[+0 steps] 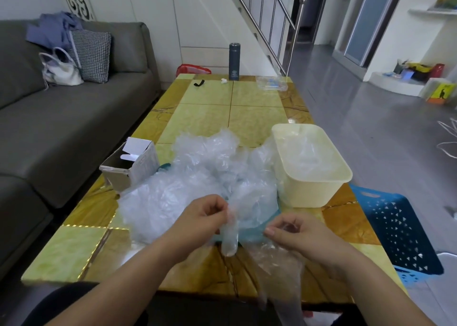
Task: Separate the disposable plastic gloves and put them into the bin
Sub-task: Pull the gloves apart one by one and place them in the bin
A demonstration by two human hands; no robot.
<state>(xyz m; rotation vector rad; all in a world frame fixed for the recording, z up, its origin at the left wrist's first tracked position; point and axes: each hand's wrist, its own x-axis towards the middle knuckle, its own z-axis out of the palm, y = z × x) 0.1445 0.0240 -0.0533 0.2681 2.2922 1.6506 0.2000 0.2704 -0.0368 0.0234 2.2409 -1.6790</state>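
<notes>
Already the cream bin (312, 192) holds gloves (306, 158) (pile (197, 177) beside it); left hand (200, 217) and right hand (297, 234) pinch more.

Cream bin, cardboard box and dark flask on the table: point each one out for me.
cream bin (314, 193): head view, on its front wall.
cardboard box (145, 165): head view, on its pale side wall.
dark flask (234, 61): head view, on the middle of its body.

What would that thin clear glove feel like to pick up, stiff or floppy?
Probably very floppy: the glove hangs limp from the left hand. Likely almost weightless, since the film is see-through. It may cling to others, judging by the tangled pile.
</notes>
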